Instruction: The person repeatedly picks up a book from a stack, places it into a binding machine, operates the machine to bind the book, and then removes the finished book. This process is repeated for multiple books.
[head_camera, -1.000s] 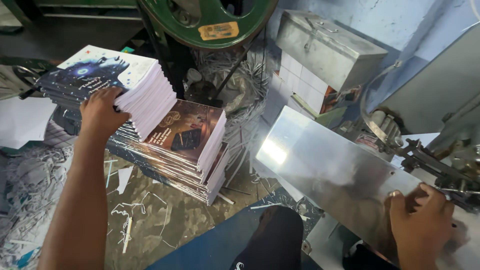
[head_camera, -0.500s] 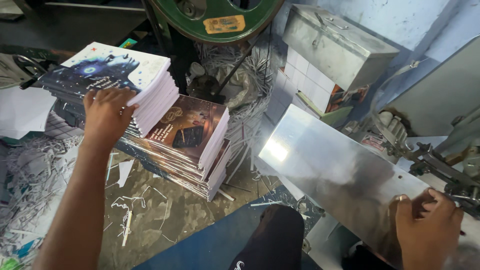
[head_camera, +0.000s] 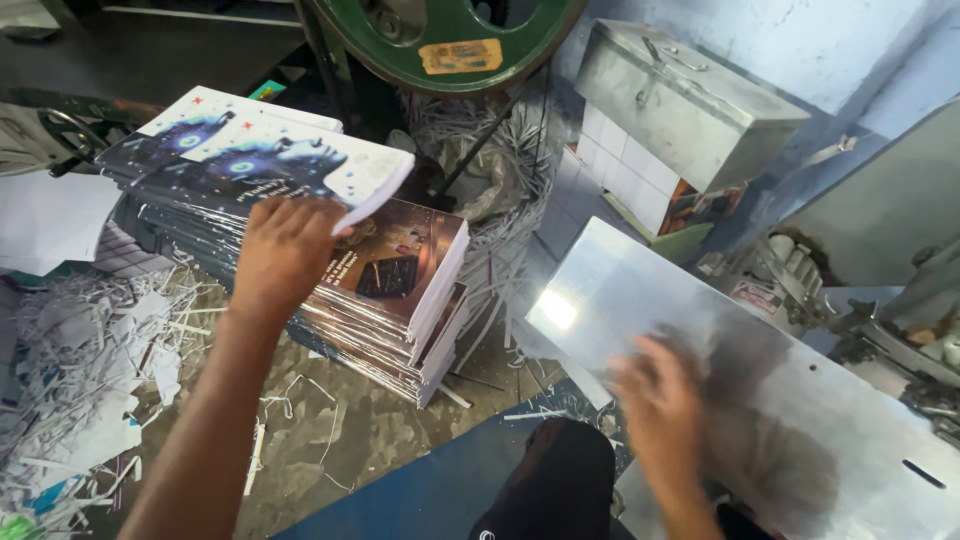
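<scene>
Right hand (head_camera: 655, 400): nearest to us, at about 5 o'clock, blurred over the shiny metal plate (head_camera: 740, 400); we cannot tell how its fingers are set.
Metal plate: flat and tilted, it runs from the centre toward 4 o'clock.
Left hand (head_camera: 283, 250): at about 10 o'clock, fingers closed on the edge of the top booklet (head_camera: 270, 160), which it holds a little raised.
Booklet stack (head_camera: 390, 300): under this hand, brown covers, on the floor.
Paper scraps (head_camera: 90, 370): at 8 o'clock, beside the stack.
Metal box (head_camera: 680, 95): at 1 o'clock, well apart from both hands.
Green wheel (head_camera: 450, 40): at 12 o'clock, farthest from us.
</scene>
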